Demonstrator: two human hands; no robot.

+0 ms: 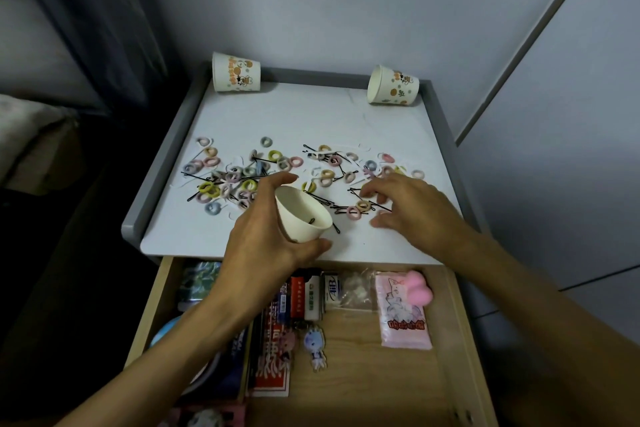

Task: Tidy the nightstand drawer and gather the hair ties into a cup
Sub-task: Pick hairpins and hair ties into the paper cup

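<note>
- Nearest the camera, the open drawer [398, 374] holds boxes, packets and a keychain figure [315, 347]. A pink packet [403, 312] lies toward its 1 o'clock corner.
- Above the front edge of the surface [311, 114], the left hand [263, 236] has its grip clamped round a paper cup [301, 215], tilted with the mouth toward 1 o'clock.
- One black hairpin [311, 221] lies inside that cup; no hair tie shows in it.
- At 3 o'clock of the cup, the right hand [412, 208] hovers low over the scatter, fingers spread and a little bent. Its grip is apart and holds nothing I can see.
- Pastel hair ties [207, 189] lie loose across the middle of the surface from 9 to 3 o'clock, tangled with loose hairpins [194, 176].
- Two spare cups [235, 77] lie on their sides by the back rim, at 11 and 1 o'clock.
- The gathering step looks to be in hand and barely begun.
- The next move likely calls for pinching one tie free of the pins, probably the pair just under the right fingertips, and dropping it into the tilted cup.
- Pins may snag and ride along, so each tie wants lifting clear.
</note>
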